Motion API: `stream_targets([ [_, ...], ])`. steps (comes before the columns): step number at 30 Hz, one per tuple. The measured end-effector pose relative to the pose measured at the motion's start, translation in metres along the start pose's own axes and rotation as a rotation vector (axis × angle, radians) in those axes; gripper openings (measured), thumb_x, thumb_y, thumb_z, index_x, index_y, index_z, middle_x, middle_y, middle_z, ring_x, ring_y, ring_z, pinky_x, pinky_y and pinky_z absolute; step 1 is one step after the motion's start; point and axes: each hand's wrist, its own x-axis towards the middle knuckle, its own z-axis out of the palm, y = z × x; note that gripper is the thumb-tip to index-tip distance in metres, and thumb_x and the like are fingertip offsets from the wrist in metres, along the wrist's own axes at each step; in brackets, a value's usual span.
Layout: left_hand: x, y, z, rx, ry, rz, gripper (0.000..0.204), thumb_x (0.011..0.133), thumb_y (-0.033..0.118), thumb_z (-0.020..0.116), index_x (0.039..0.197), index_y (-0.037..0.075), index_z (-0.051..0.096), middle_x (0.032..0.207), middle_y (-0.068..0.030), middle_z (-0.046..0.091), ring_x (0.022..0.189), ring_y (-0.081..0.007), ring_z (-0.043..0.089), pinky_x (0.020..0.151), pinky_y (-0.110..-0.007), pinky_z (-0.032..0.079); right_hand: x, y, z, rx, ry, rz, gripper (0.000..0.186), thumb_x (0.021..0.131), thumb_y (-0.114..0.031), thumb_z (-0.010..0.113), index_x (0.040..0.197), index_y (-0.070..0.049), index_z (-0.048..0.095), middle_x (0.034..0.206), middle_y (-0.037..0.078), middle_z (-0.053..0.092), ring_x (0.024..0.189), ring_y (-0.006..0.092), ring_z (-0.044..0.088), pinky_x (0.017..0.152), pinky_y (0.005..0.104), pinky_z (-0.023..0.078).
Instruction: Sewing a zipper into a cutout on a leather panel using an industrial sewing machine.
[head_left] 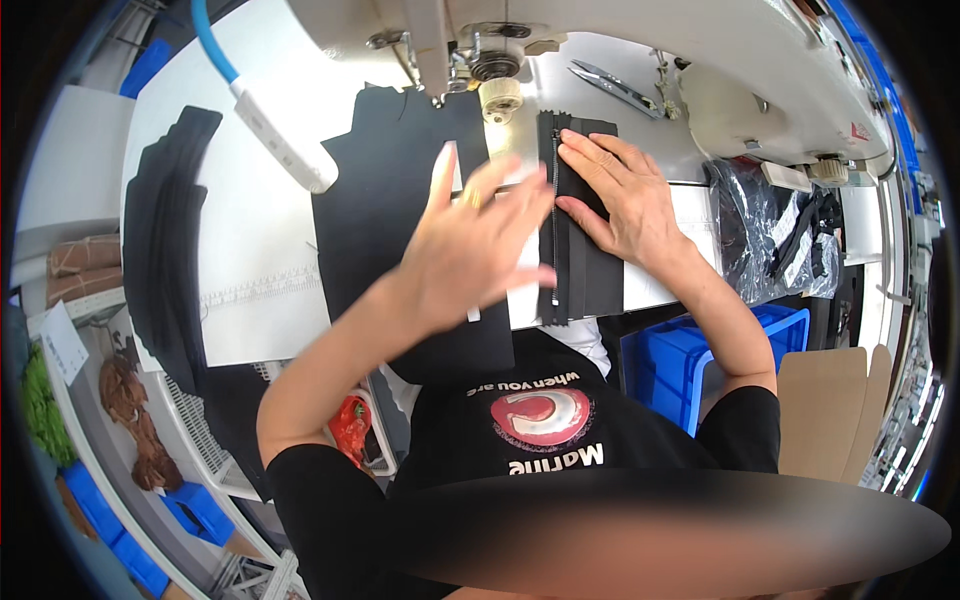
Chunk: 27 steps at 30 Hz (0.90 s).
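Right hand (618, 198) flat, fingers spread, pressing a black zipper strip (566, 250) onto the white surface (250, 230); left hand (478, 245) open wide, raised above black fabric (385, 210).

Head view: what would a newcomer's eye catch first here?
The two hands at centre: the left hand is raised, open and blurred, while the right hand lies flat on a black zipper strip. Behind them stands the white sewing machine, with a black fabric panel spread left of the strip.
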Motion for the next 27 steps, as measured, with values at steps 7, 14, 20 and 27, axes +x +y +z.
stream_targets([
  [7,-0.111,0.059,-0.023,0.141,-0.119,-0.144,0.042,0.077,0.03,0.07,0.112,0.006,0.067,0.127,-0.0092,0.061,0.116,-0.0261,0.054,0.107,-0.053,0.023,-0.006,0.006,0.003,-0.005,-0.011,-0.015,0.047,0.081,-0.033,0.071,0.119,-0.006,0.061,0.128,0.006,0.06,0.11,0.0279,0.057,0.081,0.04,0.048],
  [14,-0.092,0.037,-0.049,-0.403,0.284,-0.347,0.034,0.066,0.005,0.071,0.1,-0.001,0.07,0.105,-0.0112,0.071,0.085,-0.0234,0.064,0.077,-0.032,0.05,0.001,-0.017,0.006,-0.017,0.01,0.011,0.046,0.082,-0.034,0.069,0.117,-0.006,0.062,0.128,0.006,0.06,0.111,0.0282,0.056,0.083,0.0407,0.048],
  [20,-0.083,0.03,-0.078,-0.336,0.243,-0.239,0.04,0.064,0.007,0.069,0.103,-0.003,0.07,0.106,-0.0135,0.07,0.085,-0.0249,0.063,0.075,-0.032,0.051,0.016,-0.048,0.02,0.018,-0.035,-0.093,0.048,0.081,-0.035,0.068,0.117,-0.003,0.061,0.128,0.008,0.058,0.114,0.0262,0.052,0.086,0.038,0.045],
  [27,-0.096,0.039,-0.032,-0.266,0.194,-0.17,0.045,0.057,0.0,0.06,0.101,-0.002,0.07,0.109,-0.0116,0.068,0.088,-0.021,0.062,0.074,-0.031,0.046,0.034,-0.046,0.028,0.028,-0.09,-0.086,0.049,0.069,-0.021,0.072,0.114,-0.004,0.062,0.125,0.008,0.059,0.118,0.0276,0.051,0.09,0.0399,0.045],
])
